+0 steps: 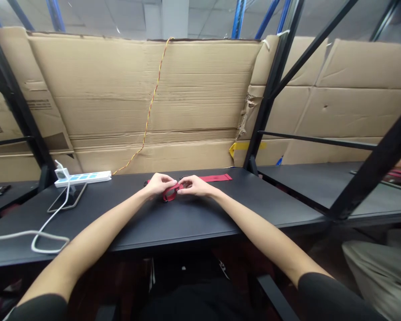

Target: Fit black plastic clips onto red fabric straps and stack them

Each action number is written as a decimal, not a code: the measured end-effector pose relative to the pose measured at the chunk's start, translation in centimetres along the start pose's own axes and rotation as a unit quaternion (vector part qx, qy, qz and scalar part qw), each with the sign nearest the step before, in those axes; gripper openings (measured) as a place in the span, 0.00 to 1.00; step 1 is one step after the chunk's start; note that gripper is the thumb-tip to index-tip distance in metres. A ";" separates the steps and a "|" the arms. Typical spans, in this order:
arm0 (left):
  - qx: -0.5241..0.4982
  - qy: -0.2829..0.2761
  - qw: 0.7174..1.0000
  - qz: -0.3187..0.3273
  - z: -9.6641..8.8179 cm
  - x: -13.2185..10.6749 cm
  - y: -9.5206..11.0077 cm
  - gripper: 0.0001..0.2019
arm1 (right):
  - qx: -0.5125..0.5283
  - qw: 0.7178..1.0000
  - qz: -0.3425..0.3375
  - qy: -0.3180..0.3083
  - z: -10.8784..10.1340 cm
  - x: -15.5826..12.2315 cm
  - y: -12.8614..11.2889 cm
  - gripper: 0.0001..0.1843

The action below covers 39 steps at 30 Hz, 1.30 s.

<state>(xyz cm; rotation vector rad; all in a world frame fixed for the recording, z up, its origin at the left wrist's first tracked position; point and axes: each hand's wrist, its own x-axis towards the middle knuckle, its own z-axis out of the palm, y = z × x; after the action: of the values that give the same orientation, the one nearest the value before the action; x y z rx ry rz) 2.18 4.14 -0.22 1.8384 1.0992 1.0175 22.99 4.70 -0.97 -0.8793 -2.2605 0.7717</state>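
Observation:
Both my hands meet over the far middle of a black table. My left hand and my right hand each pinch a red strap that curls into a small loop between them. The strap's flat free end lies on the table behind my right hand. Fingers of both hands are closed on the strap.
A white power strip with a plugged charger sits at the far left; its white cable loops to the front. A dark phone lies beside it. A cardboard wall backs the table. Black rack posts stand right; another person's trouser leg is at lower right.

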 end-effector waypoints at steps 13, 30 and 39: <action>-0.020 0.022 0.999 -0.017 0.1 -0.3 0.7 0.12 | 0.209 0.975 -0.015 0.067 1.2 0.4 0.1 0.20; -0.100 0.012 0.995 0.015 0.4 -0.5 0.5 0.18 | 0.223 0.974 -0.019 0.038 0.7 0.0 -1.1 0.20; -0.140 0.055 0.988 0.024 0.3 0.0 0.4 0.18 | 0.302 0.951 0.003 0.067 0.5 0.2 -0.5 0.22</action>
<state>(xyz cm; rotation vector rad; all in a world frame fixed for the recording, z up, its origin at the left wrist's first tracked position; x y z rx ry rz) 2.53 3.97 0.02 1.6055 0.9255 1.2480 22.34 4.46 -0.87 -0.6145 -1.7406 1.2721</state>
